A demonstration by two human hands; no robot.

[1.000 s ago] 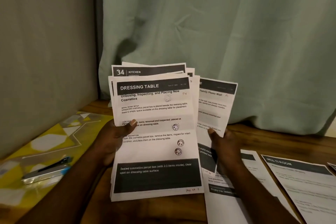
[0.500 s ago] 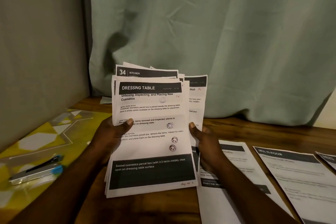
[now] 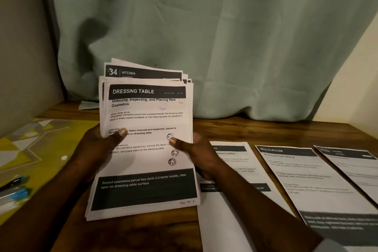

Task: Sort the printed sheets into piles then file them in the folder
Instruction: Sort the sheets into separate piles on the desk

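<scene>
I hold a stack of printed sheets (image 3: 143,120) upright over the wooden table (image 3: 255,131), its top page headed "DRESSING TABLE". My left hand (image 3: 98,147) grips the stack's left edge with the thumb on the front page. My right hand (image 3: 196,153) grips the right edge, thumb pressed on the page. A sheet headed "34 KITCHEN" (image 3: 141,72) sticks up behind the top page. Three sheets lie flat on the table to the right: a coffee sheet (image 3: 235,170), a "MULTI-ROOM" sheet (image 3: 302,180) and a third sheet (image 3: 356,165) at the right edge.
A yellow patterned folder (image 3: 34,147) lies on the left of the table with a pen and a blue-tipped item (image 3: 14,190) on it. A green curtain (image 3: 204,37) hangs behind the table. A scrap of paper (image 3: 88,105) lies by the curtain.
The sheet my right hand held out to the right has been brought back onto the stack. My right hand now grips the stack's right edge; the stack is squarer.
</scene>
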